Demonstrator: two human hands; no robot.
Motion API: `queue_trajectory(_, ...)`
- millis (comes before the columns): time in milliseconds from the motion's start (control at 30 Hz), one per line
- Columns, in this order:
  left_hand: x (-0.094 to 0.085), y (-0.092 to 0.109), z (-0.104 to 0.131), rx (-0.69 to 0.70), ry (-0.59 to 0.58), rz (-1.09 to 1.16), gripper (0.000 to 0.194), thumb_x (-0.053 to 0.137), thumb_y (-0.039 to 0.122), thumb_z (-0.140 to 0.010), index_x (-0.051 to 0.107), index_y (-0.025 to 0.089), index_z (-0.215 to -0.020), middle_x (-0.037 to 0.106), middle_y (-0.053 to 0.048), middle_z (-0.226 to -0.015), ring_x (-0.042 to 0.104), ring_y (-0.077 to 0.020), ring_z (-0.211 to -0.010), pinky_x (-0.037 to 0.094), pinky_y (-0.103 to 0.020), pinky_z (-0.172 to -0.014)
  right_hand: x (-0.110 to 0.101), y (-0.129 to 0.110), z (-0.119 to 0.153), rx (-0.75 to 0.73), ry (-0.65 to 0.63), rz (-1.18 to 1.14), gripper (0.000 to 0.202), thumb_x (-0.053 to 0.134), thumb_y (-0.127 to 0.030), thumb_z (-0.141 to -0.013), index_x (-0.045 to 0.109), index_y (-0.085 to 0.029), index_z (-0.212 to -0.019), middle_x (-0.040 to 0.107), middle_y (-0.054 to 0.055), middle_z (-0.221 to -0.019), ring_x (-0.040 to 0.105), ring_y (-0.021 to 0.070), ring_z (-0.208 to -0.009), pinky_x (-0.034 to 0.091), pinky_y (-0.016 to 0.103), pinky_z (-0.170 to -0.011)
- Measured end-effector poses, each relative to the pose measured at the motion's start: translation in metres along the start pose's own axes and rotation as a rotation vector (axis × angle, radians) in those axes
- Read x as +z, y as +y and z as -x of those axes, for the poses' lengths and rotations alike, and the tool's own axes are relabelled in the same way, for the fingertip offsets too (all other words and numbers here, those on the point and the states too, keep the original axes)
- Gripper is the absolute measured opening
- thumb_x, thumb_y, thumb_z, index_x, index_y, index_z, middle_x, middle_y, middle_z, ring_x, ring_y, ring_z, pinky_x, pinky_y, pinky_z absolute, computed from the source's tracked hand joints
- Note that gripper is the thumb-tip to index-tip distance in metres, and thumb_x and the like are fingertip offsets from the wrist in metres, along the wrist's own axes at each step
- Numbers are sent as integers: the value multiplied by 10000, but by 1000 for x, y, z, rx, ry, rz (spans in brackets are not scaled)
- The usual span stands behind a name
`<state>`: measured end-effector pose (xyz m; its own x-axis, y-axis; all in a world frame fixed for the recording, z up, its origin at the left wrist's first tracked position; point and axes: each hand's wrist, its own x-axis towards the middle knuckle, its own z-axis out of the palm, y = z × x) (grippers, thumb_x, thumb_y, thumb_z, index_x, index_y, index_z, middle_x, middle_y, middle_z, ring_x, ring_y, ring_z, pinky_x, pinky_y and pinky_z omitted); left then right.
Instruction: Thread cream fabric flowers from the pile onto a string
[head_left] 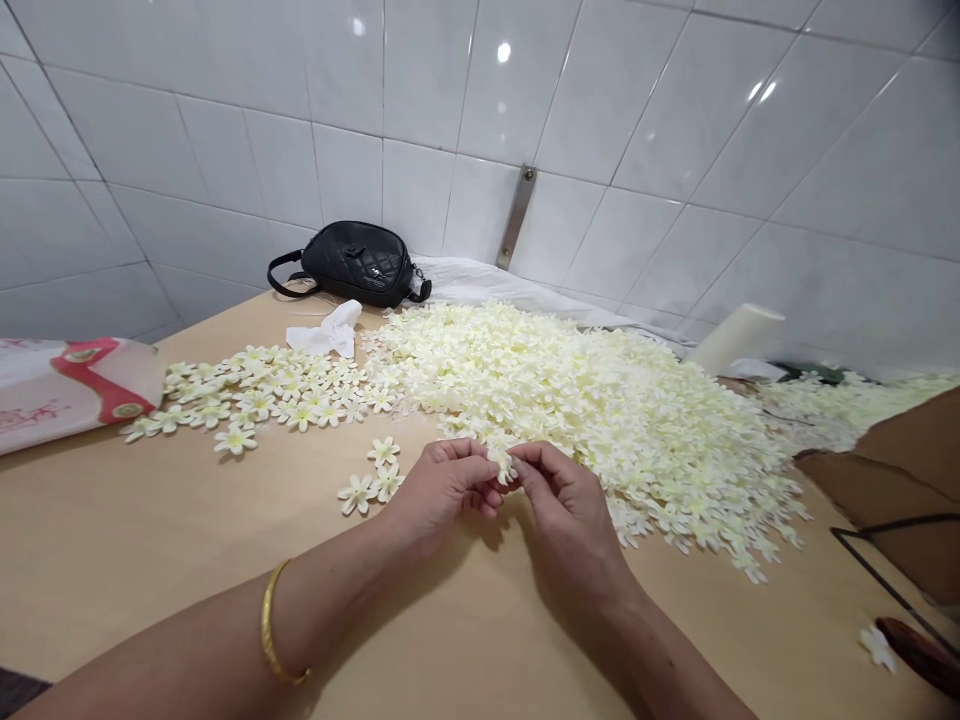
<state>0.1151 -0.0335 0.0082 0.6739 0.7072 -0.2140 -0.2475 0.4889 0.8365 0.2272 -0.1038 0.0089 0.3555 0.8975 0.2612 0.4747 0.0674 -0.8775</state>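
Observation:
Between my hands, near the front edge of a large heap of pale yellow-white flowers, is a small bunch of the same flowers. My left hand pinches it from the left, thumb against fingers, with a gold bangle on that wrist. From the other side my right hand grips it between thumb and forefinger. How many blossoms are held cannot be made out. Left of my left hand, a few loose flowers lie on the tan table.
More flowers spread leftward to a red and white bag. A black handbag and white tissue are behind them. On the right are a white roll, brown cardboard and a lone flower. A tiled wall stands behind.

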Motion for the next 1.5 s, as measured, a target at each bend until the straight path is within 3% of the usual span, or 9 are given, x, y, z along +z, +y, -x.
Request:
queue_trajectory(167,1,0,1,6,27,25,104,583,115,-616,496,127,-561,559,-10,-492,477,-62,-419,375,-178,-443,-5,-2,-9,27,108,-28,151,463,-271,-797,545,-172,-718,544,-10,-616,504,118,-614,391,222,-589)
queue_trajectory(400,-1,-2,-3,-11,23,-29,152,614,177,-608,476,133,-562,571,-16,-487,483,-71,-415,385,-187,-439,-39,0,-45,-115,294,264,155,448,-276,-791,556,-174,-744,555,3,-623,470,115,-529,350,220,-481)
queue_trajectory(567,-4,-3,-5,-23,12,-30,171,637,204,-591,484,132,-567,584,-24,-500,489,-74,-413,396,-192,-435,-56,2,-91,-315,375,632,185,377,-203,-805,547,-168,-743,577,34,-667,512,142,-612,384,249,-575)
queue_trajectory(733,-7,-4,-10,-18,41,3,162,641,197,-584,494,131,-566,583,-29,-489,490,-80,-402,390,-193,-420,-57,4,-124,-355,334,750,137,449,-170,-738,585,-157,-753,604,83,-746,524,213,-750,375,339,-705)
queue_trajectory(800,-7,-4,-9,-17,41,11,153,636,190,-594,496,132,-571,583,-31,-493,489,-79,-404,389,-192,-424,-53,2,-116,-356,330,751,159,445,-173,-751,590,-152,-813,608,90,-786,528,211,-765,384,335,-704)
queue_trajectory(900,-6,-3,-6,-11,22,33,153,627,171,-614,489,131,-562,576,-27,-503,485,-72,-415,388,-187,-442,-42,-4,-80,-362,294,619,177,411,-199,-807,584,-170,-830,607,63,-817,536,168,-740,406,281,-668)
queue_trajectory(1000,-5,-2,-4,6,-6,76,152,624,160,-632,492,128,-564,559,-16,-501,488,-67,-430,390,-185,-466,-29,-11,-39,-324,157,406,151,454,-244,-810,588,-181,-779,609,29,-762,547,150,-709,413,261,-665)
queue_trajectory(1100,-5,-2,-4,-2,-41,98,131,633,165,-645,519,119,-598,561,-16,-515,497,-69,-441,393,-189,-476,-18,-13,-15,-211,-3,266,143,496,-267,-788,606,-175,-780,627,29,-758,567,160,-719,425,262,-663)
queue_trajectory(1500,-5,-1,-3,-21,-104,125,98,619,118,-646,522,117,-628,589,-32,-553,530,-89,-488,418,-212,-522,-11,-3,-12,-43,-68,142,188,458,-252,-799,619,-166,-751,600,5,-654,529,141,-630,394,240,-587)
